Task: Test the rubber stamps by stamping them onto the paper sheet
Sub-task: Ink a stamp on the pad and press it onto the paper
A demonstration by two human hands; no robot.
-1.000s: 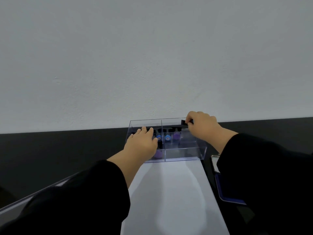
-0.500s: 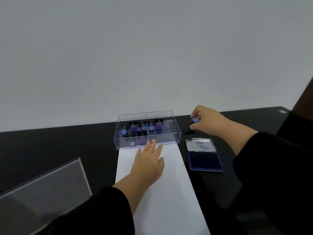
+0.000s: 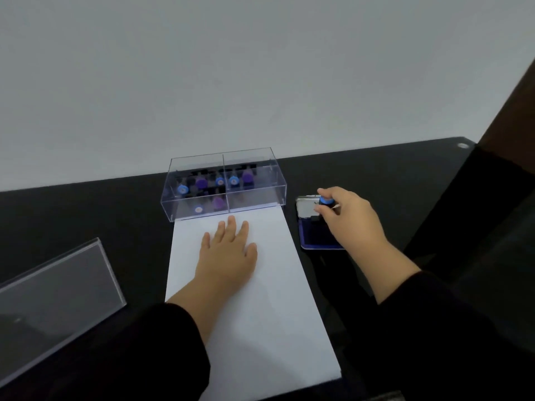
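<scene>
A white paper sheet (image 3: 260, 299) lies lengthwise on the black table. My left hand (image 3: 228, 253) rests flat on its far half, fingers straight. A clear plastic box (image 3: 252, 198) at the paper's far end holds several stamps with blue and purple tops (image 3: 199, 183). To the right of the paper lies an open blue ink pad (image 3: 314, 235) with its silver lid (image 3: 307, 208) folded back. My right hand (image 3: 347, 218) pinches a blue-topped stamp (image 3: 326, 201) over the pad's far end; the stamp's base is mostly hidden by my fingers.
A clear acrylic lid (image 3: 58, 290) lies on the table at the left. The black table (image 3: 86, 215) meets a plain white wall at the back. A dark brown edge (image 3: 509, 111) rises at the far right.
My right hand lifted a blue-topped stamp out of the box and brought it right and nearer, over the ink pad. My left hand left the box and settled flat on the paper.
</scene>
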